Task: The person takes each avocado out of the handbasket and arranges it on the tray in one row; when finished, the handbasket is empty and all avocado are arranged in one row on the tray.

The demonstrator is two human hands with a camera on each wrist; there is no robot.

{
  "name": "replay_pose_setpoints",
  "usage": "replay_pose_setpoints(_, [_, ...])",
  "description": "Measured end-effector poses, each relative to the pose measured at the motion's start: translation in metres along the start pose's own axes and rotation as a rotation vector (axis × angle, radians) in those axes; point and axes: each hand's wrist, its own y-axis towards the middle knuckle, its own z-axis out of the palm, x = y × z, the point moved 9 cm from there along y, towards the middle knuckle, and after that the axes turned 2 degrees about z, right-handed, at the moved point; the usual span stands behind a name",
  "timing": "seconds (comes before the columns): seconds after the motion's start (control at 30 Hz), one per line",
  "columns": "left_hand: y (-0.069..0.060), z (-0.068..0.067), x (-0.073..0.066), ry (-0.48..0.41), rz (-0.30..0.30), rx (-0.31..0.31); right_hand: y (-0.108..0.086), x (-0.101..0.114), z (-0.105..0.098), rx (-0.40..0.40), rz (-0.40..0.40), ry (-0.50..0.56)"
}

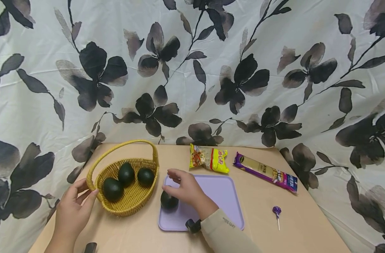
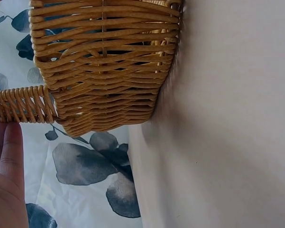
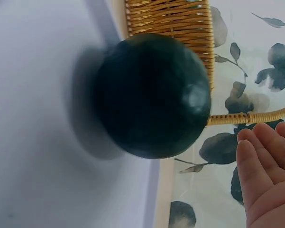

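A yellow woven basket with a tall arched handle stands at the left of the table. Inside it lie three dark green avocados. My left hand holds the handle near its left base, thumb in front; the left wrist view shows fingers against it but no thumb. Another avocado rests on the left part of a lilac tray. Just above and right of that avocado hovers my right hand, fingers extended, holding nothing. The right wrist view shows a gap between the avocado and the fingers.
Behind the tray lies a yellow snack packet. A long purple packet slants across the table's back right. Nearer the right edge is a purple lollipop. A floral cloth hangs behind the table.
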Motion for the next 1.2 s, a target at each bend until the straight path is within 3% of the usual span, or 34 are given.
replay_pose_setpoints(0.2, [-0.001, 0.001, 0.002, -0.011, -0.007, 0.002, 0.005, 0.016, -0.003, -0.005, -0.047, -0.019])
replay_pose_setpoints(0.63, [-0.001, 0.002, 0.005, 0.001, -0.015, 0.015, 0.029, 0.037, 0.010, 0.026, -0.046, -0.050])
replay_pose_setpoints(0.97, [-0.002, 0.000, 0.002, 0.017, -0.008, 0.024, 0.041, 0.037, 0.027, 0.087, -0.032, -0.024])
replay_pose_setpoints(1.2, [-0.002, 0.001, 0.001, 0.046, -0.004, 0.033, 0.055, 0.037, 0.041, 0.120, -0.026, -0.120])
